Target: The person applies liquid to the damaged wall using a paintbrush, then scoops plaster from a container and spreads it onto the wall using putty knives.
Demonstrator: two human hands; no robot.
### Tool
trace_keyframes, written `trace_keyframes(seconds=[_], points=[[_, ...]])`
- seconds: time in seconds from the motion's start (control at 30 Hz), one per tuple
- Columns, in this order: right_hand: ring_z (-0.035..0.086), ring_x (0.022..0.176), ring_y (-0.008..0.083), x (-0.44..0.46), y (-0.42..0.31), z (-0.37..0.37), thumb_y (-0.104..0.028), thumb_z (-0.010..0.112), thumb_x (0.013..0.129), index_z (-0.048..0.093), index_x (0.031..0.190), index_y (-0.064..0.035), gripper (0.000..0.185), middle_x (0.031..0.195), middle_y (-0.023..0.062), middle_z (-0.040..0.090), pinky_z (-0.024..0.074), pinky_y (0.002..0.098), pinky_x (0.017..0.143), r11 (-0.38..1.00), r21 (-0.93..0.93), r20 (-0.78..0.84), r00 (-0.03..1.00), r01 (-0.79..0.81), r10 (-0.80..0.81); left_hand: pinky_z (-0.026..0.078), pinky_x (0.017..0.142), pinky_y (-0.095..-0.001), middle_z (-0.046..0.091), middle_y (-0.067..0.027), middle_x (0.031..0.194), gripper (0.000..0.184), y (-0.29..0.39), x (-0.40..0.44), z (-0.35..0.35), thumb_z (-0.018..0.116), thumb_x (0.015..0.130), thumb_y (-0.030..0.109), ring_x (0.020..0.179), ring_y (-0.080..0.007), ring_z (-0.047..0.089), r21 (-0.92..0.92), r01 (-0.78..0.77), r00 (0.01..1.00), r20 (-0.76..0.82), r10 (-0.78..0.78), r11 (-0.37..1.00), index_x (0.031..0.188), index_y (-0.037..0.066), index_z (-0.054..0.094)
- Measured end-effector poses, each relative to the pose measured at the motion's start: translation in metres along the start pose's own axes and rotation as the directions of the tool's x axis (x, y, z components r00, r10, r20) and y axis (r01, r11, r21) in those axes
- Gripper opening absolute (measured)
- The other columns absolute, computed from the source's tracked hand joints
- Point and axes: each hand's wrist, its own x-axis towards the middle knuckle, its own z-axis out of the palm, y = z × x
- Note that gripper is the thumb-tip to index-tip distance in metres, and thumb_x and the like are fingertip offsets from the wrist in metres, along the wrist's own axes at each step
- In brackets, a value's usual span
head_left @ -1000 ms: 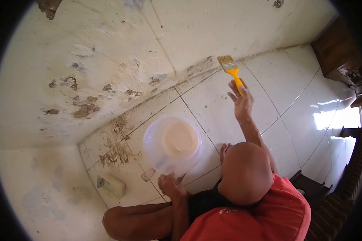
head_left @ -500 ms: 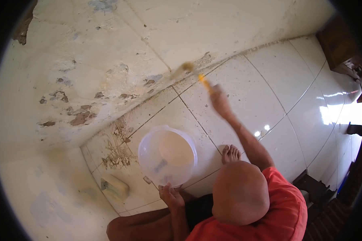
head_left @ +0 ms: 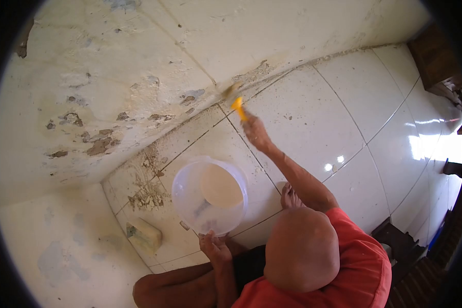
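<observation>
At the far left, flaked patches [head_left: 100, 146] pit the pale wall [head_left: 138, 31], and below them a yellowish block [head_left: 148, 236] rests on the tiles beside crumbled debris [head_left: 146, 200]. Next comes a translucent plastic bucket [head_left: 187, 197] with pale contents, standing on the tiled floor [head_left: 303, 138]. The left hand [head_left: 215, 249] is closed on its near rim. Further right, a yellow-handled paintbrush [head_left: 238, 104] points its blurred bristles at the wall's foot; whether they touch, I cannot tell. The right hand [head_left: 253, 132] is wrapped around the handle. Beyond are a bare foot [head_left: 290, 197], a red shirt [head_left: 362, 251] and dark wooden furniture [head_left: 434, 59].
</observation>
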Motion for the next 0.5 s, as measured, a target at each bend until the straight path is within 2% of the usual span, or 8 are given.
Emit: trace_keyframes(seconds=[0.03,0.07,0.13,0.17,0.2,0.33,0.43,0.5], points=[[0.062,0.105,0.0419,-0.005,0.001,0.005,-0.009,0.052,0.089,0.044,0.141,0.0059,0.054,0.122,0.0329,0.06,0.0486,0.0417,0.091,0.988,-0.05,0.044,0.988,0.149,-0.147,0.059,0.069,-0.0317,0.061,-0.0107,0.118,0.043,0.001,0.0,0.0,0.058,0.089,0.015,0.1,-0.0215,0.064,0.007,0.0,1.0,0.0,0.0,1.0,0.129,0.002,0.048],[0.053,0.081,0.0237,-0.006,-0.009,-0.005,-0.013,0.053,0.091,0.042,0.144,0.0035,0.057,0.101,0.0151,0.057,0.0443,0.0317,0.07,0.992,0.1,0.128,0.99,-0.072,0.059,0.059,0.068,-0.0304,0.061,-0.0107,0.118,0.044,0.004,0.0,0.002,0.058,0.089,0.015,0.1,-0.0213,0.064,0.009,0.0,1.0,0.003,0.0,1.0,0.129,0.002,0.048],[0.041,0.055,0.0031,-0.011,-0.013,-0.041,-0.023,0.058,0.092,0.041,0.145,0.0046,0.062,0.078,-0.0033,0.054,0.0372,0.0191,0.047,0.852,0.449,0.229,0.957,-0.268,0.18,0.058,0.067,-0.0292,0.061,-0.0108,0.118,0.044,0.005,0.0,0.0,0.058,0.089,0.016,0.099,-0.0212,0.064,0.007,0.0,1.0,0.005,0.0,1.0,0.129,0.002,0.048],[0.039,0.053,0.003,-0.007,0.025,-0.056,-0.027,0.059,0.093,0.04,0.145,0.0063,0.065,0.076,-0.004,0.052,0.0363,0.0188,0.046,0.815,0.578,0.056,0.994,0.047,-0.097,0.058,0.066,-0.0289,0.061,-0.011,0.119,0.045,0.005,0.0,-0.002,0.058,0.088,0.016,0.099,-0.0211,0.064,0.008,-0.001,1.0,0.008,0.001,1.0,0.13,0.002,0.047],[0.04,0.054,0.0026,0.003,0.014,-0.08,-0.025,0.058,0.095,0.038,0.145,0.0065,0.063,0.075,-0.0045,0.051,0.0355,0.0183,0.046,0.803,0.576,-0.05,0.974,-0.153,0.221,0.058,0.065,-0.0286,0.061,-0.0112,0.12,0.045,0.004,0.0,-0.005,0.058,0.088,0.016,0.1,-0.0211,0.064,0.008,-0.002,1.0,0.009,0.002,1.0,0.13,0.002,0.047],[0.041,0.055,0.0028,0.027,0.006,-0.135,-0.013,0.055,0.096,0.038,0.148,-0.0011,0.056,0.078,-0.0038,0.05,0.0363,0.0187,0.046,0.868,0.497,-0.419,0.876,-0.001,0.241,0.06,0.082,-0.0432,0.056,-0.0144,0.125,0.053,0.007,-0.001,-0.004,0.055,0.087,0.01,0.11,-0.0269,0.061,0.009,0.004,0.999,0.034,-0.004,1.0,0.137,0.002,0.041],[0.04,0.054,0.0038,0.031,0.012,-0.106,-0.01,0.051,0.096,0.039,0.149,-0.0057,0.055,0.071,-0.0048,0.046,0.0372,0.0209,0.045,0.971,0.207,-0.426,0.882,-0.122,0.202,0.06,0.082,-0.0446,0.056,-0.0138,0.124,0.051,0.008,-0.005,-0.002,0.055,0.087,0.01,0.11,-0.0267,0.061,0.006,-0.006,0.999,0.032,0.006,1.0,0.135,0.002,0.042],[0.05,0.068,0.0139,0.022,0.012,-0.062,-0.009,0.053,0.093,0.043,0.146,-0.0026,0.054,0.084,0.0083,0.056,0.0439,0.0282,0.063,0.996,-0.084,-0.272,0.962,-0.025,0.001,0.061,0.081,-0.0447,0.057,-0.0125,0.122,0.048,0.007,-0.005,0.004,0.055,0.087,0.009,0.11,-0.0259,0.061,0.038,-0.001,0.999,0.033,-0.001,0.999,0.132,0.003,0.044]])
